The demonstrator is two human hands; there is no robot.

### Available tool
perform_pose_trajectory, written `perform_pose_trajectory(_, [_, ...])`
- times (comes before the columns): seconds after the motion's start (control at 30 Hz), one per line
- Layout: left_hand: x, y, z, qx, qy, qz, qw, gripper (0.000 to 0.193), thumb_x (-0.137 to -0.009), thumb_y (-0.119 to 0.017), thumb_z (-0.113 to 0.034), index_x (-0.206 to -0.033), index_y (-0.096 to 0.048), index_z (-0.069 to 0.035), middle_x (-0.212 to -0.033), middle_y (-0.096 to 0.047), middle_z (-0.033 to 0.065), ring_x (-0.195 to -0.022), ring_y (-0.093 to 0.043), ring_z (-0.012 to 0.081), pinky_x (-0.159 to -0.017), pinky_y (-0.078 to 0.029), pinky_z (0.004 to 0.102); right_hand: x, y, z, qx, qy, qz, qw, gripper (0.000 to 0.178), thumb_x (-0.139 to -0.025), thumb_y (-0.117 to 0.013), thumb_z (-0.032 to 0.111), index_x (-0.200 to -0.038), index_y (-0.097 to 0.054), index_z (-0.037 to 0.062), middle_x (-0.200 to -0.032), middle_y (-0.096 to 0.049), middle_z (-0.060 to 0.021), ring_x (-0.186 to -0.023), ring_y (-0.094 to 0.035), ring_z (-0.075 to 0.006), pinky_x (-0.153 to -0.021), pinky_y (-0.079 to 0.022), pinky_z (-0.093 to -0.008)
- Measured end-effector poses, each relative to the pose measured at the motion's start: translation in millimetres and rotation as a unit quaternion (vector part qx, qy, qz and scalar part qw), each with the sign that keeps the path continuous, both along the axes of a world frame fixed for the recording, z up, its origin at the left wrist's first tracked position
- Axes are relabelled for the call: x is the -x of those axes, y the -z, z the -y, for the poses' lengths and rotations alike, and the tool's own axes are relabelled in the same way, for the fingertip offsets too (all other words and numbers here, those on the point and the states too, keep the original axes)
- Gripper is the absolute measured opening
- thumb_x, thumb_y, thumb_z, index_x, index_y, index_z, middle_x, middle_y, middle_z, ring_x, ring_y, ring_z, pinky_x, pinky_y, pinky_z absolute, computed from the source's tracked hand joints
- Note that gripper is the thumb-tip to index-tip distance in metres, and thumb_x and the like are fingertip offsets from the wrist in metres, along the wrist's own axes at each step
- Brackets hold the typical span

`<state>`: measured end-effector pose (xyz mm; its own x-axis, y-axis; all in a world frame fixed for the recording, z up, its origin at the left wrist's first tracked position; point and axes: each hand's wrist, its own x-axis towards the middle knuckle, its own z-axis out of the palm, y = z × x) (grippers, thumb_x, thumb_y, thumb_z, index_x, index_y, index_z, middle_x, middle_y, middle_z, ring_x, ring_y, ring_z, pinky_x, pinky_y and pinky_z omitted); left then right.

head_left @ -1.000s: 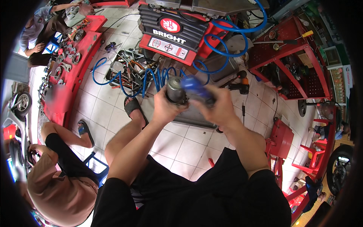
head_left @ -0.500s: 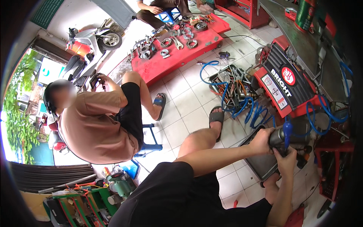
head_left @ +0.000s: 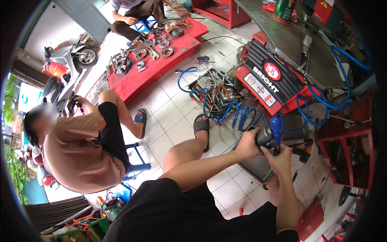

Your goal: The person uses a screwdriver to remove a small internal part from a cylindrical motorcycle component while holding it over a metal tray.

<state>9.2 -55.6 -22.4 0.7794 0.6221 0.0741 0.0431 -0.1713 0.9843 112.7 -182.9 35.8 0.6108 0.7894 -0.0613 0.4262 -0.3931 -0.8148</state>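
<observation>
Head view: left hand (head_left: 247, 144) wraps a dark metal cylinder (head_left: 264, 136), seemingly to steady it, right hand (head_left: 281, 159) grips a blue-handled tool (head_left: 275, 124), handle up, just beside it, contact unclear, gray tray (head_left: 254, 166) below both.

The head view (a wide fisheye) looks down from above the hands (head_left: 248, 145).

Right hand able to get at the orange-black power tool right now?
Probably not: the right hand is occupied with the blue tool, though the power tool looks otherwise unobstructed.
</observation>
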Motion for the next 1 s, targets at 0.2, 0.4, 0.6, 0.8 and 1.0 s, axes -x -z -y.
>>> perform_pose_trajectory(0.2, [-1, 1, 1, -0.032, 0.003, 0.003, 0.999, 0.066, -0.051, -0.086, -0.013, -0.109, -0.061, 0.007, -0.095, -0.067, 0.0255, -0.09, -0.067, 0.0397, -0.081, -0.053, 0.0406, -1, 11, 6, -0.036, -0.001, -0.027, 0.999, 0.02, -0.077, -0.08, 0.011, -0.086, -0.071, -0.0049, -0.072, -0.07, -0.0073, -0.064, -0.06, -0.0085, -0.06, -0.047, -0.0274])
perform_pose_trajectory(0.4, [5, 6, -2, -0.03, 0.001, -0.042, 0.999, 0.072, -0.051, -0.085, -0.015, -0.116, -0.061, 0.006, -0.095, -0.07, 0.0221, -0.089, -0.071, 0.0307, -0.083, -0.054, 0.0364, 4, 9, 1, 0.006, 0.012, -0.015, 1.0, 0.023, -0.076, -0.08, 0.014, -0.088, -0.072, -0.003, -0.073, -0.071, -0.0073, -0.066, -0.062, -0.0085, -0.059, -0.047, -0.0275])
perform_pose_trajectory(0.6, [4, 1, -5, -0.021, -0.003, -0.036, 0.999, 0.071, -0.05, -0.086, -0.013, -0.115, -0.061, 0.004, -0.096, -0.069, 0.0227, -0.089, -0.07, 0.0326, -0.083, -0.054, 0.0375, 4, -5, -2, -0.012, -0.007, 0.005, 1.0, 0.019, -0.078, -0.074, 0.009, -0.092, -0.069, -0.0032, -0.076, -0.071, -0.014, -0.068, -0.066, -0.0149, -0.065, -0.05, -0.0328])
perform_pose_trajectory(0.8, [1, 5, -12, 0.014, 0.0, -0.093, 0.996, 0.06, -0.054, -0.087, -0.013, -0.107, -0.064, 0.002, -0.092, -0.072, 0.0133, -0.081, -0.068, 0.0209, -0.079, -0.055, 0.0359, -35, 14, 13, -0.08, 0.131, 0.006, 0.988, 0.023, -0.084, -0.073, 0.016, -0.095, -0.069, -0.0036, -0.077, -0.069, -0.0124, -0.07, -0.062, -0.0152, -0.068, -0.05, -0.0338])
perform_pose_trajectory(1.0, [-13, 13, -8, 0.031, -0.009, -0.076, 0.997, 0.051, -0.057, -0.092, -0.011, -0.097, -0.063, 0.002, -0.084, -0.071, 0.0096, -0.074, -0.067, 0.0152, -0.07, -0.055, 0.0313, -54, 234, 106, 0.151, 0.424, 0.055, 0.891, 0.041, -0.079, -0.076, 0.033, -0.094, -0.067, -0.0046, -0.092, -0.07, -0.0197, -0.081, -0.068, -0.024, -0.071, -0.051, -0.0396])
